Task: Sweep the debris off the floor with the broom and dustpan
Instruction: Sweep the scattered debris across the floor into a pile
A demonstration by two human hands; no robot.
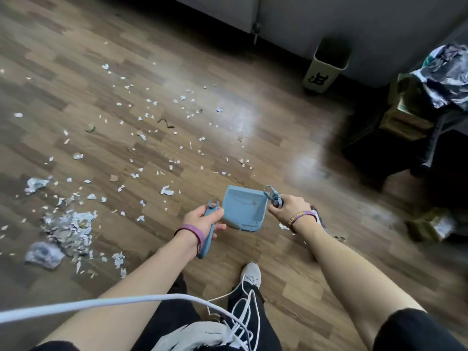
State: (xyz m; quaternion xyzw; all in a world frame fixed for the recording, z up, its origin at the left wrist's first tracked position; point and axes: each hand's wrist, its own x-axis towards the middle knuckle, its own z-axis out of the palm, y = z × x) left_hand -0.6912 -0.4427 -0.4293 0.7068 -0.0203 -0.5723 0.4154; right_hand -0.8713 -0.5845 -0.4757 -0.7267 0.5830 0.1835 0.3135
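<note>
My left hand (200, 221) is shut on the long light-blue handle of the dustpan (243, 209), which hangs above the floor in the middle of the view. Just to its right, my right hand (291, 209) grips the blue handle of the small broom (273, 196); its bristles are mostly hidden behind my wrist. Torn paper debris (152, 138) lies scattered across the wooden floor ahead and to the left. A denser pile of scraps (68, 229) with crumpled pieces sits at the near left.
A small beige waste bin (326, 69) stands against the far wall at upper right. Dark furniture with clothes on it (430, 110) fills the right side. My shoe (250, 274) and a white cable (101, 304) are at the bottom.
</note>
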